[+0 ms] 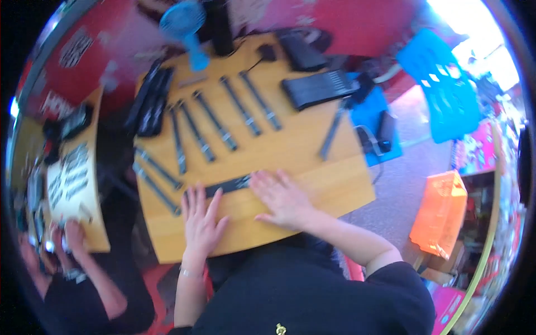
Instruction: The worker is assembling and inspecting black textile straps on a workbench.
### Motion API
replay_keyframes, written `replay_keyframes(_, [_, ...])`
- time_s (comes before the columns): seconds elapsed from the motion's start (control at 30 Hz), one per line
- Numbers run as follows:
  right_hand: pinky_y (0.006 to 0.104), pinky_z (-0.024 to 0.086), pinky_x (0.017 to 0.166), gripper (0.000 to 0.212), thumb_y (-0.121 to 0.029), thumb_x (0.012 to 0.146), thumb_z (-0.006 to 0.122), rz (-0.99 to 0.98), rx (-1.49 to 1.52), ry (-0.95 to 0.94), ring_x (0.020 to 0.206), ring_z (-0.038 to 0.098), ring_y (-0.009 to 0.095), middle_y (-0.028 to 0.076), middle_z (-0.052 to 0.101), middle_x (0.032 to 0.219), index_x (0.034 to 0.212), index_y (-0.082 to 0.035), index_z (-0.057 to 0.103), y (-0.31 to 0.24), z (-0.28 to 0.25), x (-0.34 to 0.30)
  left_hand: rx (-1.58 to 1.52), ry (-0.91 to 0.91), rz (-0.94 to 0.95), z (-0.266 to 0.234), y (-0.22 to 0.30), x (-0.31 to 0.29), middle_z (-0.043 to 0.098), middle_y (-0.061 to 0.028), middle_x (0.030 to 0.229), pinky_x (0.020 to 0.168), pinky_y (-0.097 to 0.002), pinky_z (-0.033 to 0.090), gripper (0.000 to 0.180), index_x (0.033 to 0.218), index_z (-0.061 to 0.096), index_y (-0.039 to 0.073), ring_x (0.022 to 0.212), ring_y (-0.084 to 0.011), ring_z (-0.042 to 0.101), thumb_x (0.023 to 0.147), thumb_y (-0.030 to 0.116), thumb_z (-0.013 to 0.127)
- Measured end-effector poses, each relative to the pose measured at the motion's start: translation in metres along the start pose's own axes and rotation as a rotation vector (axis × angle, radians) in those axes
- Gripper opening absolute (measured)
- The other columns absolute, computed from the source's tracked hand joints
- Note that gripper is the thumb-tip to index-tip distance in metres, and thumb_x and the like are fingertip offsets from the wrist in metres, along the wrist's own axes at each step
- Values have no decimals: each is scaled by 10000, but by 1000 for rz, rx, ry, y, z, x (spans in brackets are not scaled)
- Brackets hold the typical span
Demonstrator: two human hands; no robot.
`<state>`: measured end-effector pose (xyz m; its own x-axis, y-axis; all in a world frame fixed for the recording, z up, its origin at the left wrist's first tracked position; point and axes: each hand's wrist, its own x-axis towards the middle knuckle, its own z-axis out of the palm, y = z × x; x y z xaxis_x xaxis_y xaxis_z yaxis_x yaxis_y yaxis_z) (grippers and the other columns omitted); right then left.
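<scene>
Well to the left of the flat black strip (230,185) under my fingers, another person's hands (60,237) are at the near edge of a second desk (97,234), which carries more dark strips (72,173); I cannot tell what those hands hold. Closer, to the far left of my strip, long black pouches (154,103) lie side by side at the edge of my wooden desk (290,153). Just left of the strip, two narrow dark bands (158,191) lie slanted and roughly parallel. My left hand (202,220) is palm down with its fingers a little apart, the fingertips over the strip's left end. Beyond the strip, a row of five slim bands (214,120) fans out across the desk, and past them a light blue fan (184,22) stands at the far edge. The strip itself lies crosswise near my body, between my two hands. My right hand (285,201) is spread flat, thumb held out, its fingertips at the strip's right end; blur hides the exact contact. Beyond the strip to the right are a black case (318,89) and, nearer, one more band (333,134) set apart from the row. Farther right of the strip, off the desk, I see a blue chair (446,106) and, closer to me, an orange container (440,215).
</scene>
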<state>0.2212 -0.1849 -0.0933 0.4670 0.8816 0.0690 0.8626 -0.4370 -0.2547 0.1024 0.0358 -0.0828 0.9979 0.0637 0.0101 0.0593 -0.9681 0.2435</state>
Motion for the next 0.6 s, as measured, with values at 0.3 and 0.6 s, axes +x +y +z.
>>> replay_keyframes(0.3, [505, 136, 1115, 780, -570, 880, 435, -36, -30, 6, 1392, 224, 233, 140, 266, 1487, 1410, -13, 296, 8, -6, -12, 66, 38, 50, -3, 9, 2, 212, -293, 1456, 1112, -529, 130, 620, 1327, 474, 114, 1356, -456, 182, 785, 380, 618])
replay_keyframes(0.6, [515, 133, 1113, 768, -543, 868, 472, -11, 6, 39, 1393, 216, 232, 125, 263, 1492, 1407, -19, 311, 11, 2, -9, 86, -10, 53, -4, 4, -2, 214, -316, 1442, 1113, -506, 152, 857, 1375, 279, -74, 1353, -459, 183, 774, 425, 632])
